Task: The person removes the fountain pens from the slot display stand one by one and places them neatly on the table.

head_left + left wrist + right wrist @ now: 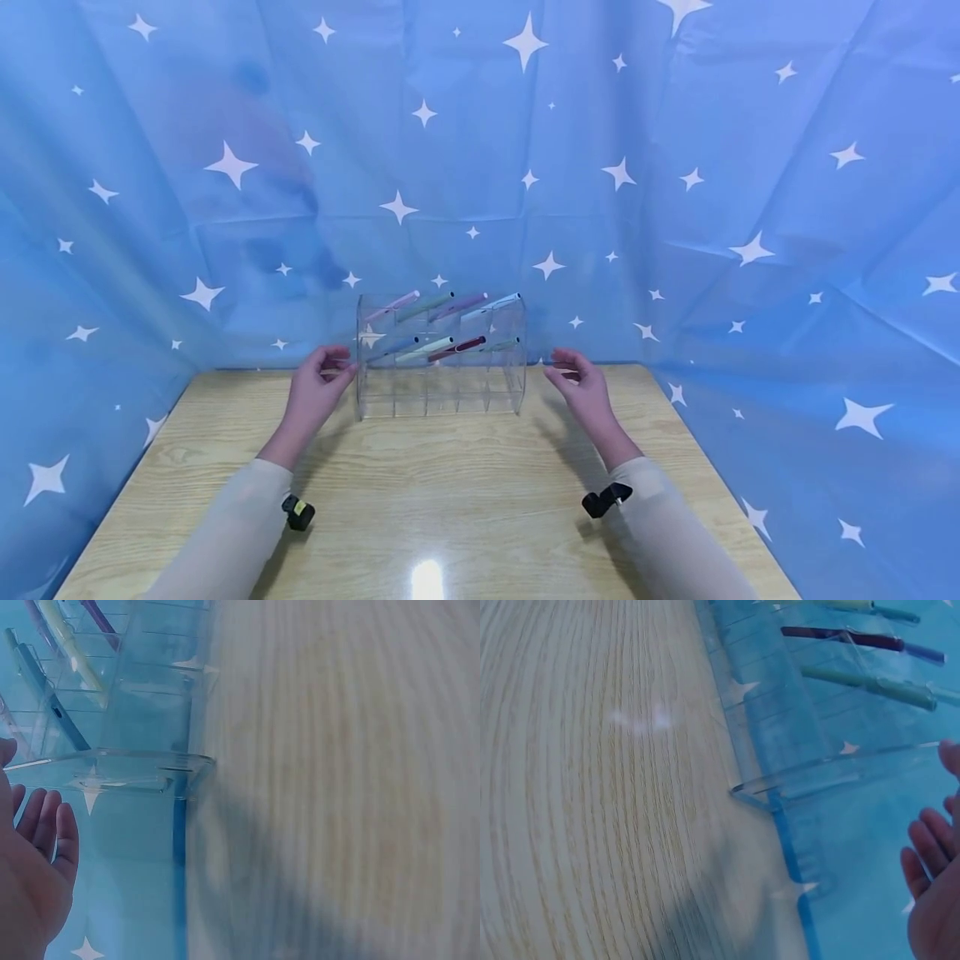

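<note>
Clear rack (pixel 442 383) upright on the wooden tabletop (pixel 450 492), eight pens (pixel 459 348) slanting in it, four per tier. Left hand (pixel 315 396) just beside the rack's left panel; whether the thumb touches, cannot tell. Right hand (pixel 587 393) near the rack's right panel, narrow gap between. Both hands empty, fingers loosely bent, apart from thumbs.

Rack (pixel 442 405): clear plastic by the look, v. smooth & glossy, edges catching light. Pens (pixel 885 688): smooth, prob. plastic, w/ slight gloss. Table (pixel 450 492): wood-grain top, smooth w/ sheen, bright glare spot; solid wood vs. laminate, can't tell. Drape (pixel 465 175): thin, creased, low sheen, cloth or plastic sheet, unclear which. Sleeves (pixel 232 508): matt cloth. Cams (pixel 299 512): hard plastic approx., mostly matt.
</note>
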A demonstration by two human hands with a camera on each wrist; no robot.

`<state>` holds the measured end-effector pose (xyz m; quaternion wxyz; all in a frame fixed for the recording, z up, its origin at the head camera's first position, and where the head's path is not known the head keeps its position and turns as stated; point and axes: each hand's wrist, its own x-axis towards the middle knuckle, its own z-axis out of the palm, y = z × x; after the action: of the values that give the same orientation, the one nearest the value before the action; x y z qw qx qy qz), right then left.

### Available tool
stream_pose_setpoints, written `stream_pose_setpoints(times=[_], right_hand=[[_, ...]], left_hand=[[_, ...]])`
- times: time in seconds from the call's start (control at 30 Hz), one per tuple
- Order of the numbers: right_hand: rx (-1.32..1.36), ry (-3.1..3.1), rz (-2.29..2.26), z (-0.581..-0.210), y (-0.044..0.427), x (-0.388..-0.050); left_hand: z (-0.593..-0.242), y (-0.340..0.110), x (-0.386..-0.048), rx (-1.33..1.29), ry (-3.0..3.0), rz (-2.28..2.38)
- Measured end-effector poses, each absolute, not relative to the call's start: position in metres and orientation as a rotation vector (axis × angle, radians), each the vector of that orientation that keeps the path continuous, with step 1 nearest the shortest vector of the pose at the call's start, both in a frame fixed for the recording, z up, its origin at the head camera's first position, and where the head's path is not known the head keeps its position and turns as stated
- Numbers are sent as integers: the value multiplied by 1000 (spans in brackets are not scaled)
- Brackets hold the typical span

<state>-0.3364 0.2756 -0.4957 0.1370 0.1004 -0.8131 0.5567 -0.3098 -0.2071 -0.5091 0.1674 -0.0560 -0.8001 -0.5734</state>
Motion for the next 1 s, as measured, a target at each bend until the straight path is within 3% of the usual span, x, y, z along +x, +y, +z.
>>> stream_pose_setpoints(times=[1.0], right_hand=[[471,-2328,1463,-476,222,-334]], left_hand=[[-501,-180,-337,45,-2154,-1650]])
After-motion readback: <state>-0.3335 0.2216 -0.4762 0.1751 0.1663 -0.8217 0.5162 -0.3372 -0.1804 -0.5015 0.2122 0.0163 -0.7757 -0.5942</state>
